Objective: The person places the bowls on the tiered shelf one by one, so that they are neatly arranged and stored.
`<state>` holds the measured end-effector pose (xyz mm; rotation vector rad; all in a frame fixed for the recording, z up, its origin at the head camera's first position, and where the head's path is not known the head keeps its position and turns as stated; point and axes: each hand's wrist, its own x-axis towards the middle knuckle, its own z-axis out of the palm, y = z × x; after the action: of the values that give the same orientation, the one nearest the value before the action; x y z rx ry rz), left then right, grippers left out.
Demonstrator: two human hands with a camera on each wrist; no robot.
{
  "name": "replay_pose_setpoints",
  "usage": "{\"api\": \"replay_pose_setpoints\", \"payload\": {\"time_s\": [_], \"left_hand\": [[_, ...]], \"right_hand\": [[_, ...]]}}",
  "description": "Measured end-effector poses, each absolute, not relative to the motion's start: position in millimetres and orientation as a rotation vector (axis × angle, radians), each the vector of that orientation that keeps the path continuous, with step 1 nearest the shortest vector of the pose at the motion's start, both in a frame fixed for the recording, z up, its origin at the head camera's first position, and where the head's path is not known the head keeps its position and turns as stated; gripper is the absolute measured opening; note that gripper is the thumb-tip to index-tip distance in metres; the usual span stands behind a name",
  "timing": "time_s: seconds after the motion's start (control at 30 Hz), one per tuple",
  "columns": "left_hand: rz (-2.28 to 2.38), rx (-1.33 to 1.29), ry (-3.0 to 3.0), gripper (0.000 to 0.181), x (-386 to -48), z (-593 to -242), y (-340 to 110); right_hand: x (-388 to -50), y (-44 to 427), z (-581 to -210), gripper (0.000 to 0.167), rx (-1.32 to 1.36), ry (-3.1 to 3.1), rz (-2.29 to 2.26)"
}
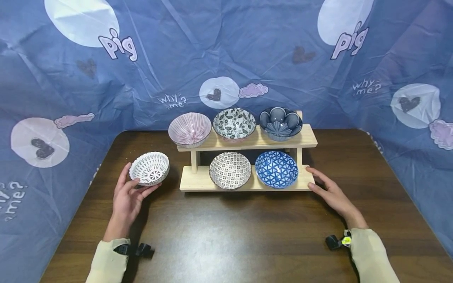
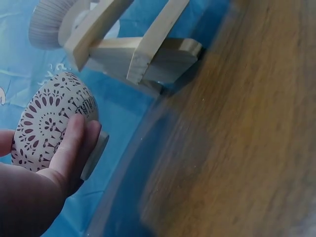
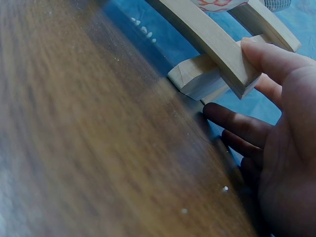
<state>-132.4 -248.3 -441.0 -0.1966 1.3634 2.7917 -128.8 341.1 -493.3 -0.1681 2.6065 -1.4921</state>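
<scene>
My left hand (image 1: pixel 128 196) grips a white bowl (image 1: pixel 149 169) with a grey petal-like pattern, left of a two-tier wooden stand (image 1: pixel 196 184). In the left wrist view the bowl's patterned outer side (image 2: pixel 47 121) shows, with fingers (image 2: pixel 71 143) curled along it. At the stand's right end, my right hand (image 1: pixel 334 194) holds the lower board between thumb and fingers. The right wrist view shows the thumb on the board's end (image 3: pixel 237 79) and the other fingers (image 3: pixel 237 121) lower down. On the lower tier sit a grey-patterned bowl (image 1: pixel 230 171) and a blue triangle-patterned bowl (image 1: pixel 276 169).
The upper tier carries a pink-striped bowl (image 1: pixel 190 129), a leaf-patterned bowl (image 1: pixel 234 124) and a dark blue bowl (image 1: pixel 280 124). The stand is near the back edge of a brown wooden table (image 1: pixel 226 236). A blue printed cloth (image 1: pixel 170 47) hangs behind and at both sides.
</scene>
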Motion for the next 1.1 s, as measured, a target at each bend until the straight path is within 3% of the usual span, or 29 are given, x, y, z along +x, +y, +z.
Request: {"api": "replay_pose_setpoints", "payload": {"time_s": [1.1], "left_hand": [[2.816,0.128,1.331,0.058,-94,-428,-217]], "right_hand": [[-128,339,-495,0.056,-0.246,2.622,-1.547]]}}
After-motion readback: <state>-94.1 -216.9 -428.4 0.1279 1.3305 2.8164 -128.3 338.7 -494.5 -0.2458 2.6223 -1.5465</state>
